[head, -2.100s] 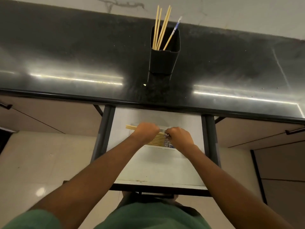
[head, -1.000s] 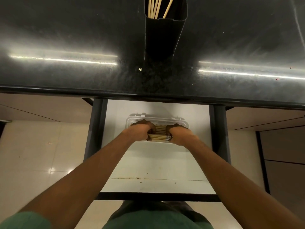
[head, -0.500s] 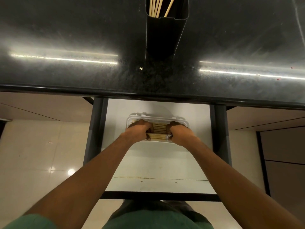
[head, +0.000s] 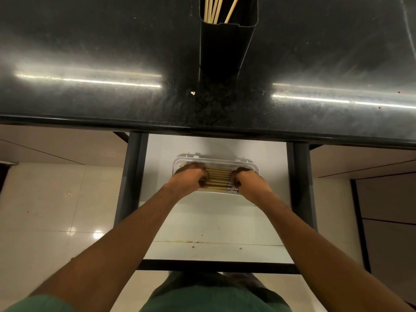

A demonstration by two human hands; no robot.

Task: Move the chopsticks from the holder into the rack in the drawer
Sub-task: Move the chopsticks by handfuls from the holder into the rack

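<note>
A row of wooden chopsticks (head: 218,178) lies side by side in a clear plastic rack (head: 216,160) on the white floor of the open drawer (head: 216,221). My left hand (head: 191,177) grips the left ends of the bundle with curled fingers. My right hand (head: 248,180) grips the right ends the same way. Both hands sit inside the rack. On the black countertop (head: 112,52) above stands a black square holder (head: 226,39) with several chopsticks (head: 213,9) still upright in it.
The countertop's front edge overhangs the back of the drawer. Dark metal rails (head: 132,176) run along both drawer sides, and a dark front bar (head: 216,265) closes the near end. Pale floor tiles (head: 45,210) lie to the left.
Both hands have lowered the bundle from above the drawer down into the clear rack and spread apart toward its ends. The view has tilted down, cutting off the holder's top.
</note>
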